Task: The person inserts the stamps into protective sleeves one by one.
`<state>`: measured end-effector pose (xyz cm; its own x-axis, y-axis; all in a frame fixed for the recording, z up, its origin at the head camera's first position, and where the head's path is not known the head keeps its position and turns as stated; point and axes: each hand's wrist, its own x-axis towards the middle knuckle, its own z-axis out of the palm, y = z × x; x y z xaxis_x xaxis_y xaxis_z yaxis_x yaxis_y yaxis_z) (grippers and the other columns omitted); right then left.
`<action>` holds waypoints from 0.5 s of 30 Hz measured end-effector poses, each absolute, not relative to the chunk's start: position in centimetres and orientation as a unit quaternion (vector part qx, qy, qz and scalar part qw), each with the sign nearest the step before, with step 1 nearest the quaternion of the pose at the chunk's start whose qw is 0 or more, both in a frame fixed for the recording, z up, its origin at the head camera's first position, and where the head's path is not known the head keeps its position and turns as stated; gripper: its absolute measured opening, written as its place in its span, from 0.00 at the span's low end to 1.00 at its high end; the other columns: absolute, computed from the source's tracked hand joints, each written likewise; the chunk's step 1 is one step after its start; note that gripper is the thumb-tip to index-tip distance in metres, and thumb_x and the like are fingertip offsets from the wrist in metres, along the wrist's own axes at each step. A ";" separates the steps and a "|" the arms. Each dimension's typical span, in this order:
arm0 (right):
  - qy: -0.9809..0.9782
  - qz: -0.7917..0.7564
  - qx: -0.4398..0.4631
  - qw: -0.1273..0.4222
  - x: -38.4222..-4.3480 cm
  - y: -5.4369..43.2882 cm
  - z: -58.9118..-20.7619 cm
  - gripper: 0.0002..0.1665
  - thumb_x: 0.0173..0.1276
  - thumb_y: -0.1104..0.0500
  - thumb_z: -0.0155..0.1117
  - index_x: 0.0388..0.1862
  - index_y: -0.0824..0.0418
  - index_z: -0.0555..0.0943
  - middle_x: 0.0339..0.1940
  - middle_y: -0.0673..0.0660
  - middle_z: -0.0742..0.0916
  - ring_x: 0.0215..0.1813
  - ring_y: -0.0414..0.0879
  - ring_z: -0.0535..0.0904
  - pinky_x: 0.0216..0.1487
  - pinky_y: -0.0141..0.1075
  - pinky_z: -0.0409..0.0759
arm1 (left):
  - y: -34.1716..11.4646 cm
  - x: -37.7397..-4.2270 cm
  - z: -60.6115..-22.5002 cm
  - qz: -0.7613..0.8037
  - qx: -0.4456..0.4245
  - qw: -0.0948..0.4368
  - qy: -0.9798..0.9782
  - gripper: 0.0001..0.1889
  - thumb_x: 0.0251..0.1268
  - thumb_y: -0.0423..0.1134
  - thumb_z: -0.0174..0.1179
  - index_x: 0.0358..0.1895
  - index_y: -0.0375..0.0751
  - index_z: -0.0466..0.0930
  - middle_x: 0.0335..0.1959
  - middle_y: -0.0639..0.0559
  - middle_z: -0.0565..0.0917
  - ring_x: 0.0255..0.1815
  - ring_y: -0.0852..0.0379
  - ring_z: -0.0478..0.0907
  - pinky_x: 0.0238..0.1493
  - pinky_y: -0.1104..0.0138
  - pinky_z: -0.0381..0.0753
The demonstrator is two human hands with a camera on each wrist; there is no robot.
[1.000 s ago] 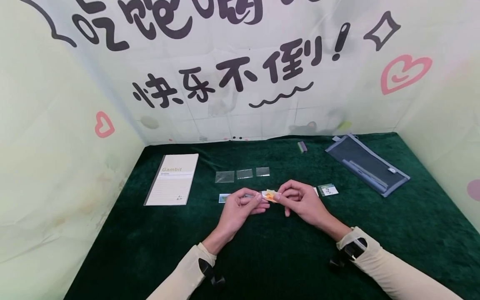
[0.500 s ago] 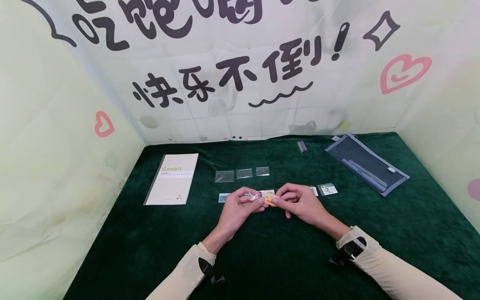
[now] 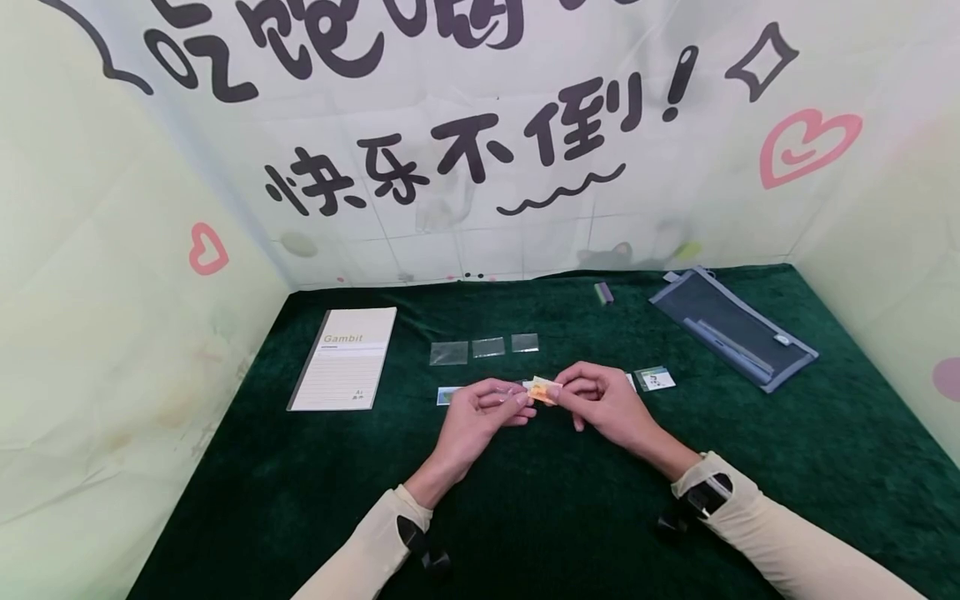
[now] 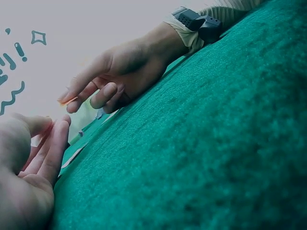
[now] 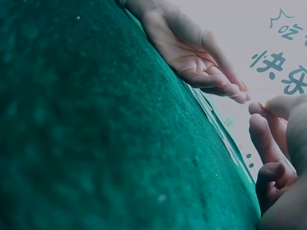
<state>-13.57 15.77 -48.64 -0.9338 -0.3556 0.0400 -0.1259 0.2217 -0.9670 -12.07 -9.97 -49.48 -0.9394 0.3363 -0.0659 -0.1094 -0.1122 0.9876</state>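
Observation:
In the head view, both hands meet over the middle of the cloth. My right hand [image 3: 611, 408] pinches a small orange-and-yellow picture card [image 3: 542, 390] between thumb and forefinger. My left hand [image 3: 472, 421] pinches a small clear plastic sleeve [image 3: 510, 392] at its fingertips, right beside the card's left end. In the left wrist view, the card's orange edge [image 4: 68, 101] sticks out from the right fingertips, a short way from the left hand's fingertips. Behind the left hand lies a blue picture card [image 3: 446, 396], partly covered. A black-and-white picture card [image 3: 657, 379] lies beyond the right hand.
Clear plastic sleeves [image 3: 448, 353] lie in a row behind the hands. On the left is a Gambit notebook [image 3: 345, 367]. A blue mesh zip pouch [image 3: 738, 329] with pens lies at the right, and a small purple-and-green block [image 3: 603, 293] near the back. Dark green cloth [image 3: 480, 517] covers the table.
The orange card dipped toward the body half a second ago and is now raised again. The right hand rose slightly with it; the left hand has barely moved.

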 end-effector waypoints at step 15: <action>0.749 -0.642 -0.149 0.068 -13.5 15.8 -48.8 0.14 0.79 0.51 0.71 0.53 0.58 0.84 0.44 0.65 0.94 0.24 0.57 0.87 0.28 0.38 0.86 | -10.0 -12.1 -49.5 0.728 0.092 0.153 0.662 0.20 0.77 0.51 0.68 0.59 0.39 0.87 0.52 0.38 0.93 0.51 0.47 0.94 0.54 0.57 0.94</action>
